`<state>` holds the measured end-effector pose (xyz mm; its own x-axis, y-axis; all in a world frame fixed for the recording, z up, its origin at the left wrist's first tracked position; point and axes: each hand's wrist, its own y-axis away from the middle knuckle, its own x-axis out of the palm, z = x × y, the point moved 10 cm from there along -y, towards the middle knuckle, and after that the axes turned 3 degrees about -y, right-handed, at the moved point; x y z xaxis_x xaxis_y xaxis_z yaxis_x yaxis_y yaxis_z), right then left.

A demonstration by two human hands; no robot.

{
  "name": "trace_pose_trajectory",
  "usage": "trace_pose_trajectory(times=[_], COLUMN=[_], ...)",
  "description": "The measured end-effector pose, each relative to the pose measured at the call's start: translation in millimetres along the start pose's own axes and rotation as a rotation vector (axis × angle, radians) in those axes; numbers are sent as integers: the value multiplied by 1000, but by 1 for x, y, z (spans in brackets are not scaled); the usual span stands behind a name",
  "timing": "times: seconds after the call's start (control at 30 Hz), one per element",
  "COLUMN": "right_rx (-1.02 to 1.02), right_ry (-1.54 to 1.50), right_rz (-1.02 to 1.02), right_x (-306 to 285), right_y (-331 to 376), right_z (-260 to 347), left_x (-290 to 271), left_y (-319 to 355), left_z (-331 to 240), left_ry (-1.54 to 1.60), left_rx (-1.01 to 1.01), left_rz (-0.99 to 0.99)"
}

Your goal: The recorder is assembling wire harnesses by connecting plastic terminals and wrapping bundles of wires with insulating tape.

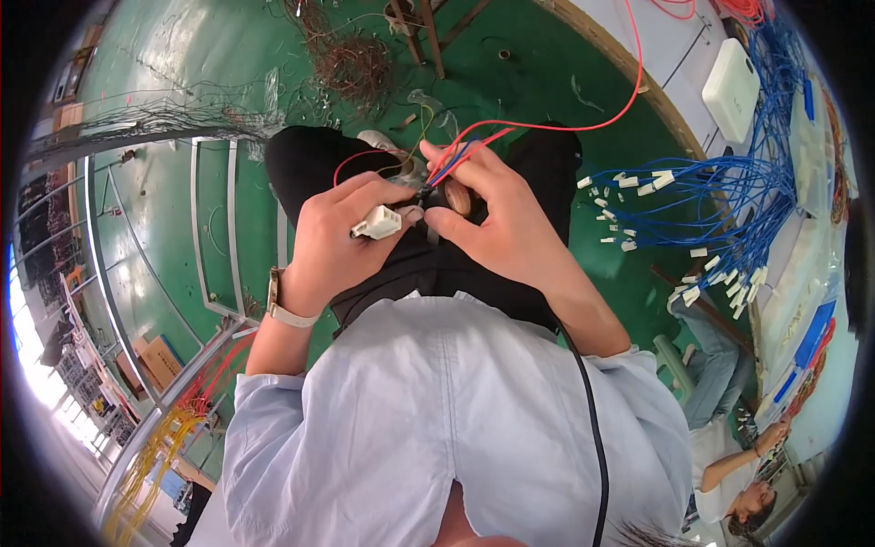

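Note:
My left hand (344,230) is closed in front of my lap, with a white plastic connector (379,221) sticking out of its curled fingers. Between the fingertips of both hands runs a bundle of wires (441,173), red and blue, with a short dark piece (426,194) around it where the hands meet. My right hand (499,205) pinches this bundle with thumb and fingers. One long red wire (583,126) loops from there up toward the table. A thin yellow-green wire (424,128) rises beside the fingers. My fingers partly hide the bundle's lower end.
On the table at right, many blue wires (729,196) hang over the edge with white connectors (663,180). A white box (731,89) lies there. Metal racks (196,228) stand at left, with yellow wires (150,465). Tangled wire (351,68) lies on the floor. Another person (729,456) sits lower right.

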<state>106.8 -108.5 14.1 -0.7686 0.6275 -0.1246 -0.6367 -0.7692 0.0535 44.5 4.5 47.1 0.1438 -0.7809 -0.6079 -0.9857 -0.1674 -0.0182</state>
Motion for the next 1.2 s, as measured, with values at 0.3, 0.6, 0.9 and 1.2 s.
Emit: trace_pose_trajectory(times=[0.3,0.6,0.9,1.2], right_rx=[-156,189,282,14], right_ry=[-140,-1089,-852,-338], right_rz=[40,207,389,-141], right_x=[5,53,42,2], right_y=[5,-2,1,-24], right_z=[-6,-36,-31,-21], left_x=[43,46,33,29], left_y=[41,53,55,53], left_z=[43,55,65,49], left_ry=[953,1063,943,974], left_rx=[-559,-775,-820,-708], left_rz=[230,124,140,220])
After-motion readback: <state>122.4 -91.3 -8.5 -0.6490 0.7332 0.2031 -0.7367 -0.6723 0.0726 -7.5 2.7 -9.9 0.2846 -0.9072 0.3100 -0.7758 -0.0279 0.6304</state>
